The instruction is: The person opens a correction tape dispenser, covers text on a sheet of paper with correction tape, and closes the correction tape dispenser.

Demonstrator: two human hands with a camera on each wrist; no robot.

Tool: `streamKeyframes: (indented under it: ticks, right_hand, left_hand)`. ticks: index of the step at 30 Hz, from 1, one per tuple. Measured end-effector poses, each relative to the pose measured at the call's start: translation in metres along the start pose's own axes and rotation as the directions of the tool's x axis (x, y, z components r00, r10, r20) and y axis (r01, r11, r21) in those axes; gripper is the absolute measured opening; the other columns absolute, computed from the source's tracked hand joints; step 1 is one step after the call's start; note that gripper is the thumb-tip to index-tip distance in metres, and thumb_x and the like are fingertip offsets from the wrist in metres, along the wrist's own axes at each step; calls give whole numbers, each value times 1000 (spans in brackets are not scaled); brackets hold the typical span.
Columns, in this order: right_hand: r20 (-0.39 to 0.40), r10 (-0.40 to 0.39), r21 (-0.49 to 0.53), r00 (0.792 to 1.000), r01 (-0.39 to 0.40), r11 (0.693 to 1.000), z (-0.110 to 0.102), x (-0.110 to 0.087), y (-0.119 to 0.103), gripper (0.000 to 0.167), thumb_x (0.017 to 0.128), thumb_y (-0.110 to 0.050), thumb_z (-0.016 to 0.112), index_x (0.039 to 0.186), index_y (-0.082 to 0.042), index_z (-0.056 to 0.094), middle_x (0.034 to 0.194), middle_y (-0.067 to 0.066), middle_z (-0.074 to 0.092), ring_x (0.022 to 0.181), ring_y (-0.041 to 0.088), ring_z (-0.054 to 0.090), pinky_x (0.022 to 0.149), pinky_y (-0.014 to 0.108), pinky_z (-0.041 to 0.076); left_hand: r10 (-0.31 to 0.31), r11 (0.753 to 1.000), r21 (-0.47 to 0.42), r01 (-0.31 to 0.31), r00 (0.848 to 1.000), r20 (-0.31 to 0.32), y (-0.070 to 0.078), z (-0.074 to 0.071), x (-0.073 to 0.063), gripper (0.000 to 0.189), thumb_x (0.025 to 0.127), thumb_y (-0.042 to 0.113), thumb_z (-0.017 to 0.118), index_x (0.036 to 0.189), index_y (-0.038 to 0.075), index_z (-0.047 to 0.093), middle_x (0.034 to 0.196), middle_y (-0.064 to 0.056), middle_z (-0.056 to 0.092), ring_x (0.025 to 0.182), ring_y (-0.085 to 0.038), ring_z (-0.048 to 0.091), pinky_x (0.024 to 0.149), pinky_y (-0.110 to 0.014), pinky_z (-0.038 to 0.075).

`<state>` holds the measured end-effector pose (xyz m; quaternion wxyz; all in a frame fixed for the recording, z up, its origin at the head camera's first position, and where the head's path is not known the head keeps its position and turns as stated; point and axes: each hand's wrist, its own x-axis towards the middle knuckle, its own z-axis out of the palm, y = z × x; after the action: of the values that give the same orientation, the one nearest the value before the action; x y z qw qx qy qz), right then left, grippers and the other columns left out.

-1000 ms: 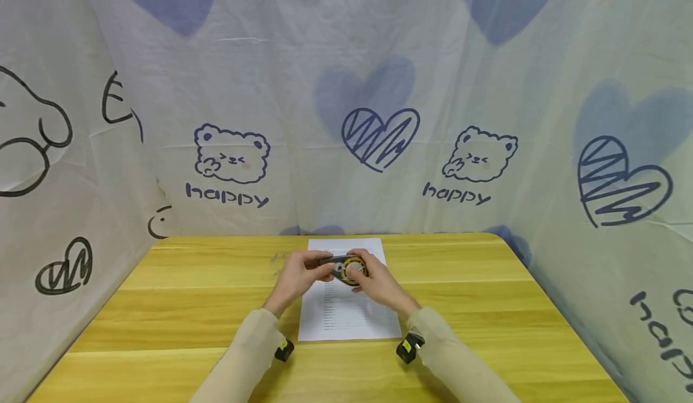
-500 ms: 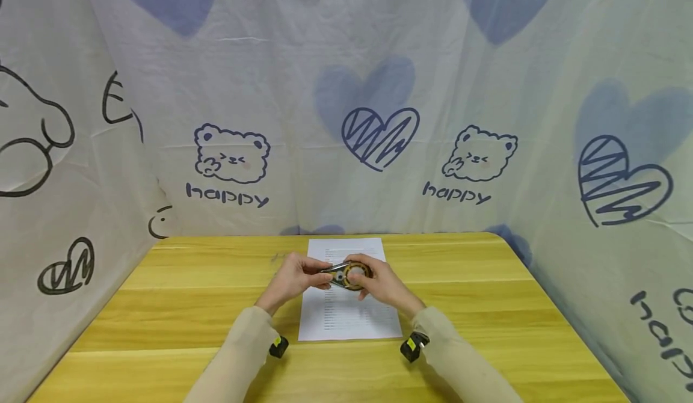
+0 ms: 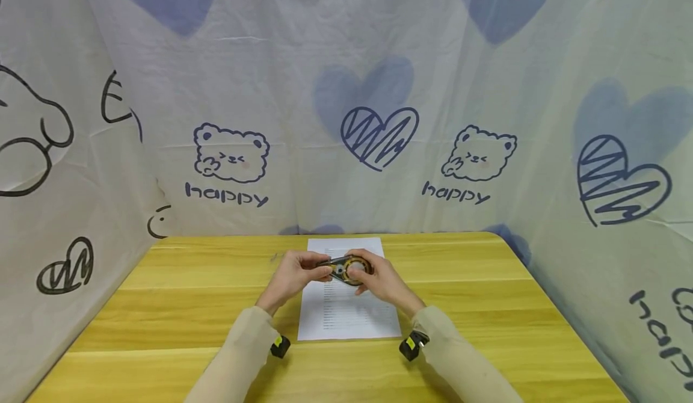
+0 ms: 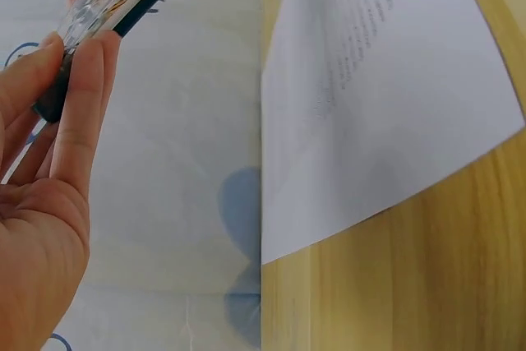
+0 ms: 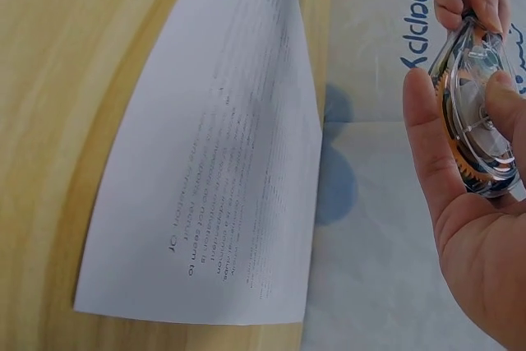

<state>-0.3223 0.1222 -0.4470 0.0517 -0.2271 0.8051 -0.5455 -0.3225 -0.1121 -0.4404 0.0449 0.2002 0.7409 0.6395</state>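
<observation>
A correction tape dispenser with a clear case and an orange gear inside is held between both hands, raised over a printed sheet of paper. Its narrow tip end is pinched by the thumb and fingers of my left hand; the fingers hide that tip in the head view. My right hand grips the rounded end, thumb on the flat face. In the right wrist view the case shows its orange teeth and a pale spool. From the left wrist the dispenser shows a dark edge.
The sheet lies on a wooden table with a yellow grain. Behind it hangs a pale cloth printed with hearts, bears and the word "happy". Black wrist cameras sit below both forearms, the left camera and the right camera.
The dispenser dips and tilts slightly, then returns near its earlier angle. Both hands shift a little with it and keep their hold. The paper stays in place.
</observation>
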Motion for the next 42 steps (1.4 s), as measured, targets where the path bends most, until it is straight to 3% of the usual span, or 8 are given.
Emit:
streamKeyframes:
  ticks: [8, 14, 22, 28, 32, 36, 40, 42]
  right_hand:
    - [-3, 11, 30, 1000, -11, 999, -1, 1, -4, 38, 98, -18, 60, 136, -18, 55, 124, 21, 55, 93, 46, 64, 74, 56, 58]
    - [-27, 38, 39, 999, -37, 999, -2, 3, -5, 41, 98, -19, 61, 138, -16, 53, 126, 23, 53, 90, 39, 66, 76, 55, 59]
    - [-50, 52, 49, 997, -50, 998, -8, 2, 0, 38, 98, -14, 60, 135, -19, 55, 126, 24, 53, 94, 47, 65, 75, 54, 59]
    - [-67, 107, 48, 992, -103, 993, -14, 1, 0, 42, 97, -13, 61, 138, -13, 51, 123, 24, 56, 94, 44, 66, 76, 52, 60]
    - [-76, 129, 40, 989, -127, 991, -17, -1, -1, 40, 95, -18, 65, 133, -10, 54, 118, 22, 59, 93, 43, 67, 76, 49, 60]
    - [-73, 124, 51, 990, -120, 991, -19, 0, 1, 36, 95, -18, 66, 128, -8, 56, 114, 20, 61, 87, 32, 69, 75, 48, 61]
    - [-76, 129, 87, 989, -123, 989, -20, 2, 4, 39, 96, -17, 64, 132, -8, 53, 115, 20, 60, 87, 32, 69, 74, 48, 61]
    - [-82, 132, 98, 988, -123, 987, -20, 3, 3, 39, 96, -17, 65, 132, -9, 54, 116, 20, 60, 92, 38, 68, 72, 48, 61]
  left_hand:
    - [-9, 1000, -29, 9, 1000, -13, 1, -2, 0, 34, 89, 9, 71, 119, -4, 67, 106, -22, 71, 86, -25, 74, 83, -42, 60]
    - [-21, 1000, -22, 20, 999, -49, 4, -6, 0, 33, 88, 10, 73, 118, -2, 67, 106, -21, 71, 87, -24, 74, 86, -44, 59]
    - [-35, 998, 51, 38, 997, -64, 3, -17, -3, 36, 89, 13, 73, 122, 2, 65, 108, -27, 70, 91, -30, 73, 86, -41, 59]
    - [-48, 985, 159, 68, 991, -126, 4, -27, -7, 29, 89, 13, 72, 116, 4, 65, 104, -16, 73, 89, -30, 72, 81, -49, 59]
    - [-9, 952, 299, 60, 986, -167, 0, -36, -6, 25, 89, 11, 72, 113, 3, 68, 104, -12, 72, 84, -28, 70, 72, -44, 59]
    - [-4, 908, 410, 86, 980, -197, 0, -44, -10, 24, 90, 12, 71, 113, 3, 70, 104, -12, 71, 80, -26, 69, 67, -34, 59]
    - [-36, 851, 504, 144, 975, -217, 0, -55, -15, 22, 92, 13, 69, 112, 3, 72, 99, -10, 72, 76, -23, 68, 64, -31, 57]
    - [-59, 810, 558, 181, 971, -230, -1, -60, -17, 20, 92, 11, 68, 110, 3, 72, 97, -10, 72, 73, -18, 66, 62, -28, 55]
